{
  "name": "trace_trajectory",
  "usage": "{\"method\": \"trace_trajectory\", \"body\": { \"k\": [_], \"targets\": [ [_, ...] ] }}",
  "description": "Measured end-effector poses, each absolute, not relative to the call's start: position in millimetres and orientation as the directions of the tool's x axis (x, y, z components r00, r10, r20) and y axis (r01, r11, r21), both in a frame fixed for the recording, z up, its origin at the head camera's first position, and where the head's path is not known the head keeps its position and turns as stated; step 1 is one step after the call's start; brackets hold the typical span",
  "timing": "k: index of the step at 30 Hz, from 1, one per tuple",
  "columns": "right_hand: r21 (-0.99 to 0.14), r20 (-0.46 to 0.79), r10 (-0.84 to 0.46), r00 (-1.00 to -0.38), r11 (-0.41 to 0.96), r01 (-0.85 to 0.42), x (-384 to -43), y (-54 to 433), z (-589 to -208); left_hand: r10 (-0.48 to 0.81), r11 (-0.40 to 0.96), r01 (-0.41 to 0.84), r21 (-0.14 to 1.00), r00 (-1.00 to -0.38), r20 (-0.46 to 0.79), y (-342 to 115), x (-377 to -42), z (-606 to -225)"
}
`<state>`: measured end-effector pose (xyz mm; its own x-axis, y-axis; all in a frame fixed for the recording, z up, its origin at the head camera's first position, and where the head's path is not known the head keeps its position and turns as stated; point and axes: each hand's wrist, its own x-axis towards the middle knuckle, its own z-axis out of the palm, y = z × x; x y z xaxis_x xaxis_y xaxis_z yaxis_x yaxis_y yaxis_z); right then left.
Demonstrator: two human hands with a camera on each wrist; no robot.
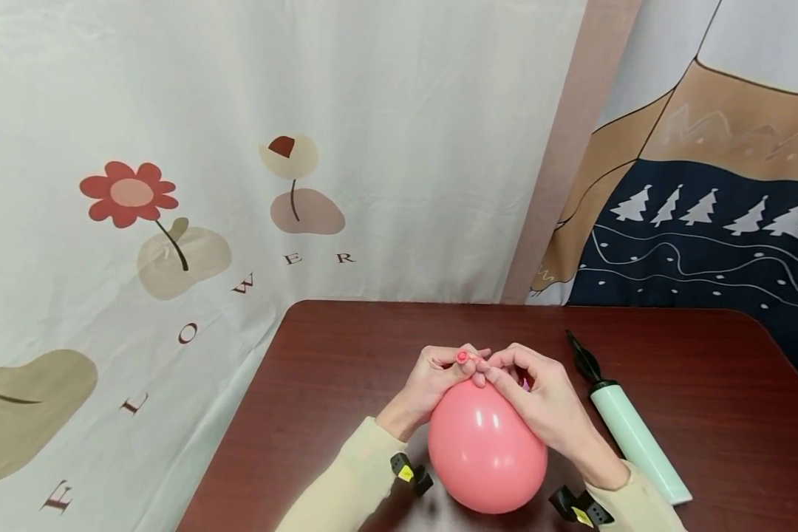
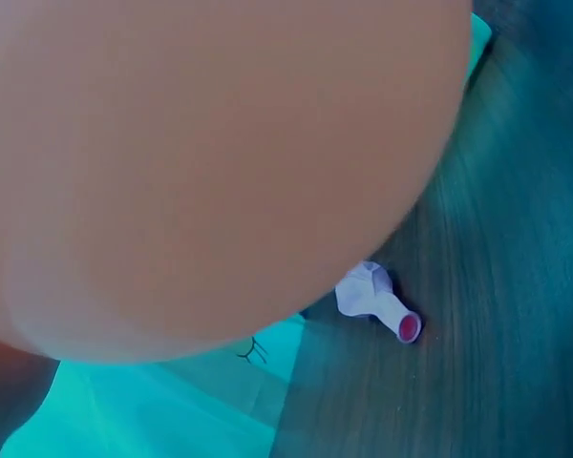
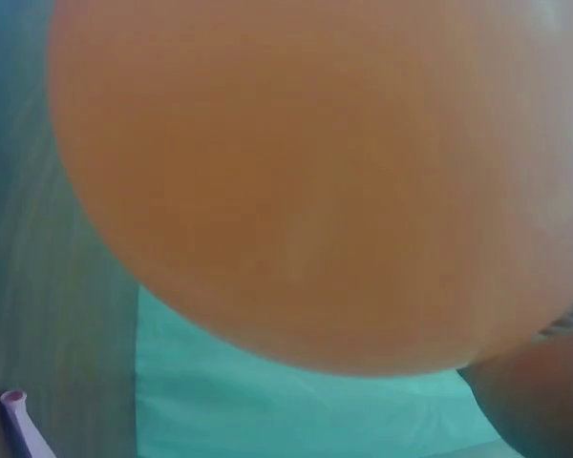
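A round, inflated pink balloon [image 1: 487, 458] hangs below both hands, its neck upward. My left hand [image 1: 428, 380] pinches the neck, and the balloon's rolled mouth [image 1: 462, 357] pokes out by the thumb. From the other side my right hand [image 1: 545, 391] pinches the neck with thumb and fingertips. Whether the neck is twisted or knotted cannot be seen behind the fingers. The balloon's blurred side [image 2: 201, 172] fills much of the left wrist view, and likewise its side [image 3: 315, 191] in the right wrist view.
A mint-green hand pump [image 1: 638, 443] with a black nozzle lies right of the right hand. On the dark wooden table [image 1: 346, 347] lies a limp pale purple balloon [image 2: 368, 291], mostly hidden in the head view. Printed curtains [image 1: 406, 148] hang behind the table.
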<state>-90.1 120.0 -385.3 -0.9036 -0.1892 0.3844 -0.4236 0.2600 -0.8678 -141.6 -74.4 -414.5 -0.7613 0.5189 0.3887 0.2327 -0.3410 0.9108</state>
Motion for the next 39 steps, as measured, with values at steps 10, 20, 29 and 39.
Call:
{"method": "trace_trajectory", "body": {
  "k": [10, 20, 29, 39],
  "targets": [
    [-0.95, 0.306, -0.508, -0.805, -0.216, -0.225, -101, 131, -395, 0.625, -0.374, 0.15, 0.915, -0.688, 0.369, -74, -140, -410],
    [-0.952, 0.305, -0.576, -0.758, -0.176, -0.249, -108, 134, -404, 0.657, -0.284, 0.21, 0.935, -0.668, 0.35, -75, -135, -416],
    [-0.943, 0.331, -0.537, -0.776, -0.2, -0.264, -106, 129, -410, 0.624, -0.289, 0.126, 0.949, -0.727, 0.287, -73, -128, -415],
    [-0.902, 0.385, -0.406, -0.829, 0.024, -0.431, -99, 122, -404, 0.566, -0.304, 0.104, 0.947, -0.78, 0.267, -74, -126, -414]
  ]
}}
